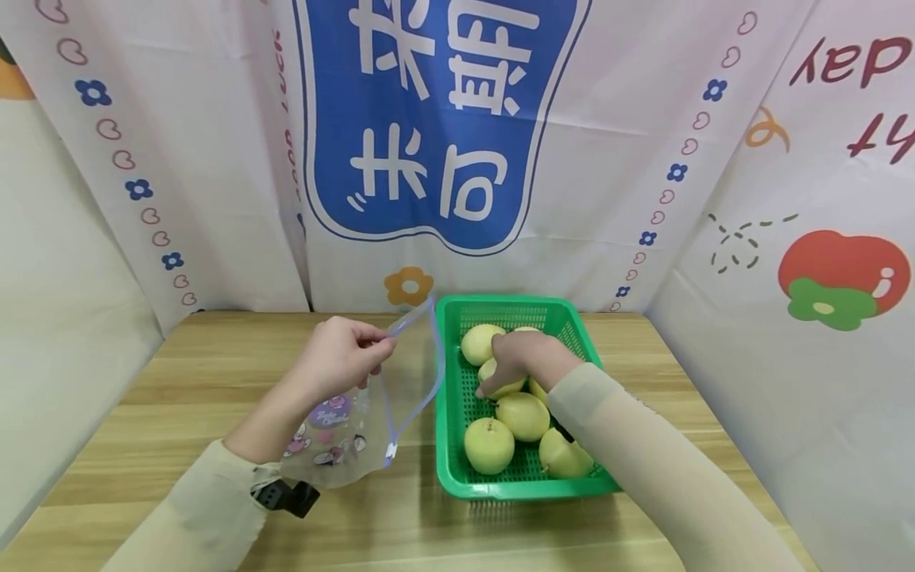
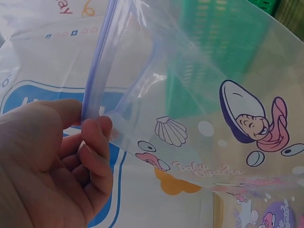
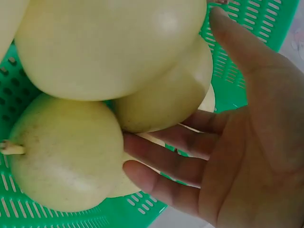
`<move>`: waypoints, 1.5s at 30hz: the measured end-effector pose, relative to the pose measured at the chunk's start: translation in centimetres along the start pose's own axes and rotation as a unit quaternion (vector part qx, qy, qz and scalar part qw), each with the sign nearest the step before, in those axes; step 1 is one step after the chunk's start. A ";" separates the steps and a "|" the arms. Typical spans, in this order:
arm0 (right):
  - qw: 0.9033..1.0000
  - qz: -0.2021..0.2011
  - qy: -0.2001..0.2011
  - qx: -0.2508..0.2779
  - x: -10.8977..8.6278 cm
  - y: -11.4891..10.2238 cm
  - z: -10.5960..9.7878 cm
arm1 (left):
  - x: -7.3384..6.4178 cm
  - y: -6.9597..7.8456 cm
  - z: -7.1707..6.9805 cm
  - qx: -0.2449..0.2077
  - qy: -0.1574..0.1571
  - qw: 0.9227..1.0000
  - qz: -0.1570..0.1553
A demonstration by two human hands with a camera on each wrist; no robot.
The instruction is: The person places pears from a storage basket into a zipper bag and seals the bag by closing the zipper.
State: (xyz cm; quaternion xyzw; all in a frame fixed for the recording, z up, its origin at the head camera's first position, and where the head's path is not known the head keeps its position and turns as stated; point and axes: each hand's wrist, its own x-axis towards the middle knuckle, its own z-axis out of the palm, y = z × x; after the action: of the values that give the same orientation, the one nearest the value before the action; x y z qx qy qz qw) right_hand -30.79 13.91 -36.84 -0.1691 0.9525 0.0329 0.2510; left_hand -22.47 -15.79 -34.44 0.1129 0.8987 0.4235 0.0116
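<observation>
Inside the green basket (image 1: 441, 397), we see several pale yellow pears (image 1: 489, 446) lying together, some of them partly hidden by the right hand (image 1: 525, 361) and its arm. That hand reaches in from above with loosely extended fingers and the thumb held apart; in the right wrist view we find its fingertips against the pears, closed round none of them. Just left of the basket, we see a clear bag (image 1: 357, 433) with cartoon prints, a purple-edged mouth and a white slider (image 1: 391, 451) at the near end of that edge. The left hand (image 1: 343, 357) pinches the bag's edge between thumb and fingers, holding the mouth up near the basket's rim. Both arms wear beige sleeves (image 1: 636, 453), and we notice a black device (image 1: 286, 496) at the left wrist. Beneath everything we have a wood-grain table (image 1: 236, 357), and behind it hangs a white cloth (image 1: 236, 199) with a blue panel (image 1: 329, 119) of white characters.
</observation>
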 end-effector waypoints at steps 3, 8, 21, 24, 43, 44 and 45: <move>1.000 0.000 0.000 -0.008 0.0 -0.2 0.1 | -0.1 0.0 -0.2 -0.006 0.000 1.000 -0.003; 1.000 -0.023 0.011 -0.012 -0.1 -0.1 0.4 | -0.2 -0.2 -0.5 -0.013 0.003 1.000 -0.001; 0.992 -0.096 0.083 0.008 -1.5 1.3 -0.9 | 0.2 -0.6 -0.6 -0.033 0.002 0.999 0.000; 0.983 -0.125 0.134 0.028 -2.0 1.7 -1.4 | 0.3 -0.6 -0.5 -0.030 -0.001 1.000 0.000; 0.906 -0.320 0.254 0.107 -4.3 -4.8 -3.2 | 1.0 0.7 0.0 -0.040 0.045 0.998 -0.030; 0.911 -0.318 0.249 0.086 -4.3 -5.0 -3.1 | 1.0 0.8 0.0 -0.044 0.049 0.997 -0.033; 0.913 -0.319 0.247 0.068 -4.3 -5.2 -3.0 | 1.1 0.8 0.0 -0.048 0.053 0.997 -0.035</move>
State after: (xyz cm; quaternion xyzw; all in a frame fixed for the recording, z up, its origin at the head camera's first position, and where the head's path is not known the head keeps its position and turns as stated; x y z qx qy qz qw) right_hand -26.93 9.84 -32.04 -0.4490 0.8796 -0.1563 0.0158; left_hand -23.36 -15.04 -33.74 0.0584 0.8800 0.4711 -0.0161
